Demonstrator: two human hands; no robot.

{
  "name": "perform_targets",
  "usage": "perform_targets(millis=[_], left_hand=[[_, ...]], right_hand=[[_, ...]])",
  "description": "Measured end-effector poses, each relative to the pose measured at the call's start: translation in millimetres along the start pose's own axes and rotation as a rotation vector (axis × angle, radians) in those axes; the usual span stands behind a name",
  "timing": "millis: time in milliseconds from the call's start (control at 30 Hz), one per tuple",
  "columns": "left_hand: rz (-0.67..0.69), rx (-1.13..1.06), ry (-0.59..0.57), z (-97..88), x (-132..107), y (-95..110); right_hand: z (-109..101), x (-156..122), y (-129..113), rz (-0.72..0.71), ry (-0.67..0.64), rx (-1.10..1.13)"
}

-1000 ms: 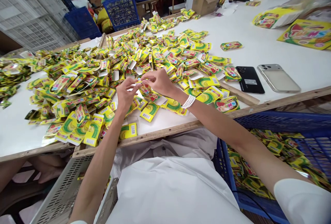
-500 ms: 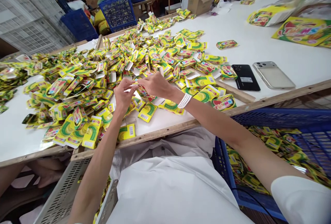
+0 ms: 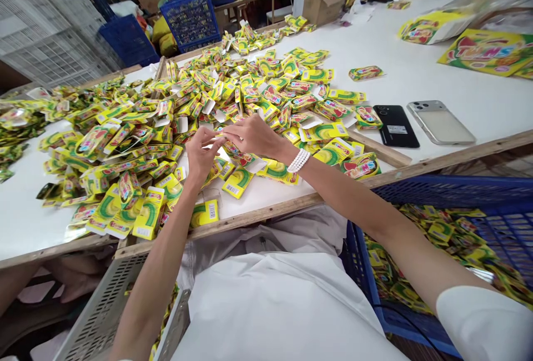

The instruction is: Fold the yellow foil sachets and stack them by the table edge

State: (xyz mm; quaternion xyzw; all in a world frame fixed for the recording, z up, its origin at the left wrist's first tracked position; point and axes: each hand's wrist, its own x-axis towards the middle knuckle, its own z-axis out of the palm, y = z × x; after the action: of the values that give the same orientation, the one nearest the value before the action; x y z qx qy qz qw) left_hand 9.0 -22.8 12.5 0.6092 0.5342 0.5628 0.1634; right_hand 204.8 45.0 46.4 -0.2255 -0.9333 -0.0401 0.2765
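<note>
My left hand is closed in a pinch just above the front of a heap of small yellow-green candy cartons. Its fingertips meet those of my right hand, which is also pinched and wears a white beaded bracelet at the wrist. Whatever sits between the fingertips is small and mostly hidden; I cannot make it out. Directly below my right hand shows a carton with a printed front, partly covered by the fingers. Nearer the edge lie a flat yellow carton and another carton.
A black phone and a clear-backed phone lie on the right of the white table. A wooden strip runs beside the heap. Blue crate with cartons stands below right; a pale crate below left. Another person's limbs show lower left.
Almost nothing differs. Both hands stay pinched together at the same spot, with only a very slight shift of the fingers and of the view.
</note>
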Motion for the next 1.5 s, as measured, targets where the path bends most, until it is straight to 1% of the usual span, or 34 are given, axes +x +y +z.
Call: perform_targets(millis=[100, 200, 367, 533, 700, 867, 967, 1100, 1267, 1367, 1500], left_hand=[[-0.01, -0.009, 0.001, -0.4, 0, 2], [-0.01, -0.015, 0.006, -0.7, 1, -1], [-0.015, -0.014, 0.001, -1.9, 4, -8], [0.001, 0.012, -0.039, -3.6, 2, -5], [0.018, 0.036, -0.044, -2.7, 1, 0], [0.031, 0.049, -0.033, -2.0, 1, -1], [0.041, 0.039, -0.021, -1.3, 1, -4], [0.048, 0.03, -0.009, -0.3, 1, -9], [0.018, -0.009, -0.01, -1.0, 3, -13], [0.01, -0.008, -0.021, -1.8, 4, -13], [0.003, -0.002, -0.023, -2.4, 3, -10]], right_hand=[[0, 1, -1, 0.022, -0.005, 0.059], [-1, 1, -3, 0.054, -0.016, 0.077], [-2, 4, -6, 0.058, -0.023, 0.065], [-3, 3, -6, 0.059, -0.028, 0.038], [-7, 4, -8, 0.059, -0.104, -0.06], [-17, 6, -13, 0.007, -0.221, -0.142], [-22, 7, -15, 0.005, -0.254, -0.153], [-21, 7, -13, -0.003, -0.259, -0.141], [-17, 7, -11, -0.012, -0.228, -0.119], [-17, 7, -11, -0.013, -0.218, -0.111], [-17, 9, -13, -0.018, -0.241, -0.127]])
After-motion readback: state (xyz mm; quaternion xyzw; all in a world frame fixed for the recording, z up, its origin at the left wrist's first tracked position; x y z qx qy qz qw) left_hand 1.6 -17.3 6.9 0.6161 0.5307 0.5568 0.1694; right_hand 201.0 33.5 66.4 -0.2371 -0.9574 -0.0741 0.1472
